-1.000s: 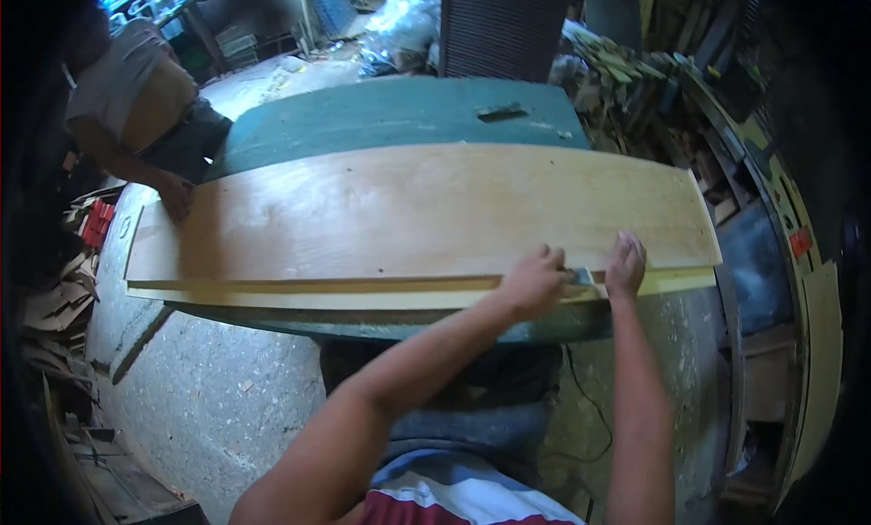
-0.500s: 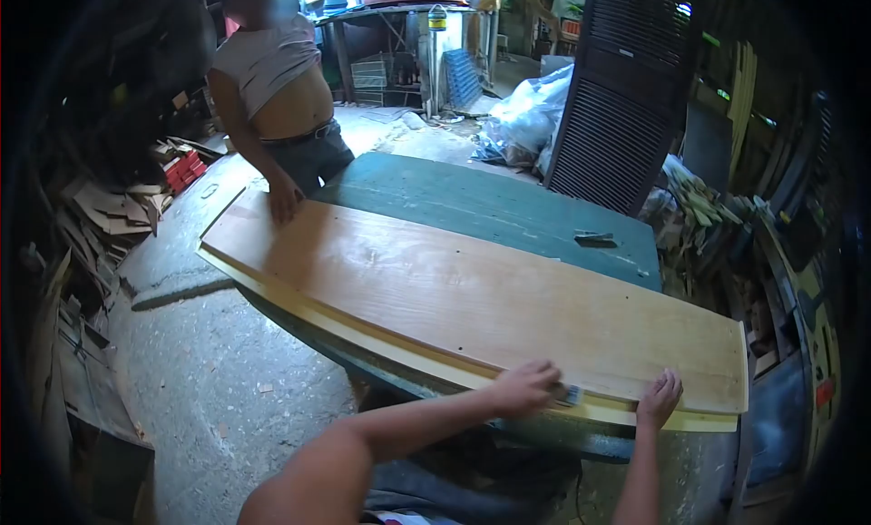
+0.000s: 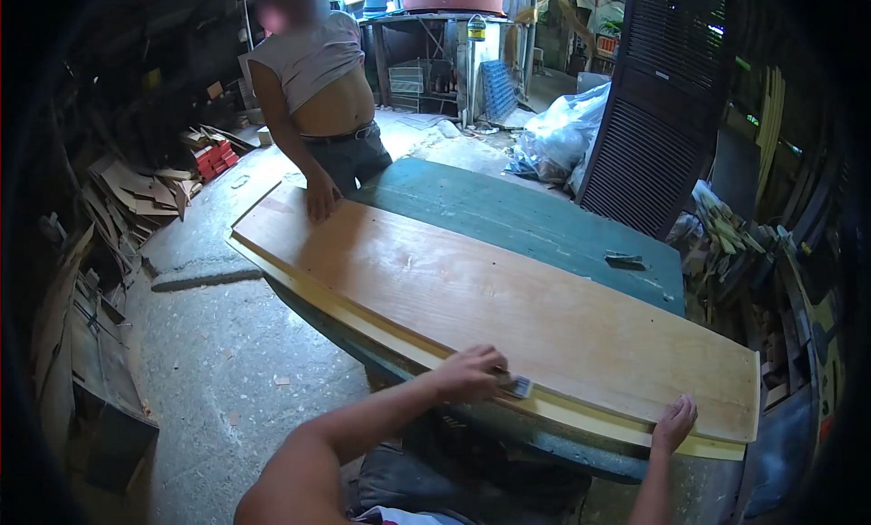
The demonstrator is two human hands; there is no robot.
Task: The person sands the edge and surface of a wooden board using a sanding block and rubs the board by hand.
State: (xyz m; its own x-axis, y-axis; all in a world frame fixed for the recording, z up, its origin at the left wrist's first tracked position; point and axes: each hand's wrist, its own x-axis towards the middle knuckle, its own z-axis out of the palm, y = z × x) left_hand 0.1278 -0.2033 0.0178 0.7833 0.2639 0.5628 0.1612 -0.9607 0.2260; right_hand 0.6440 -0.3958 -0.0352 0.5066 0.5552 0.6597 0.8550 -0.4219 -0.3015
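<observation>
A long wooden panel with small dark holes lies on a pale yellow board, which shows along the near edge. My left hand is closed around a small flat block with a grey-blue face, its exact kind unclear, at the panel's near edge. Farther right, my right hand rests with its fingers stretched over the panel's edge, holding nothing I can see. At the far left end, another person's hand touches the panel.
Under the boards stands a green worktable with a small dark object on it. The other person stands at the far left. A dark louvred door leans at the back right, near plastic bags. Scrap wood lies left.
My left hand has slid left along the panel's near edge with the small block, away from my right hand. My right hand stays near the same spot. The camera view has shifted.
</observation>
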